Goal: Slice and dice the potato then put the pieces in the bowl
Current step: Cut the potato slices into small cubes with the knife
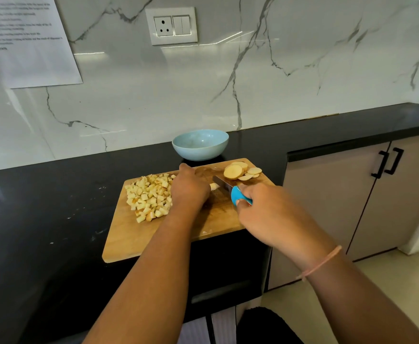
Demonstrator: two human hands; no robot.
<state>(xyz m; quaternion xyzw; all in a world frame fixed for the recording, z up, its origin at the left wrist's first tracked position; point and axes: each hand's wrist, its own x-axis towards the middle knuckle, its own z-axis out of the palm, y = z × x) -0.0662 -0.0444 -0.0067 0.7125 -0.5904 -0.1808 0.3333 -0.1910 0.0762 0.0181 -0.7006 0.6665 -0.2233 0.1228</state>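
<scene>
A wooden cutting board [129, 242] lies on the black counter. A heap of diced potato [148, 194] covers its left part. Several round potato slices [238, 171] are stacked at its far right corner. My left hand [189, 189] presses down on a potato piece [214, 186] in the board's middle; most of that piece is hidden under my fingers. My right hand [260, 207] grips the blue handle of a knife [238, 196], its blade lying right beside the piece. A light blue bowl [200, 144], with nothing in it, stands just behind the board.
The black counter [54, 199] runs along a marble wall with a socket plate [171, 26] and a taped paper sheet [27, 38]. The counter's front edge drops off just past the board's right side. Beige cabinets [352, 194] with black handles stand on the right.
</scene>
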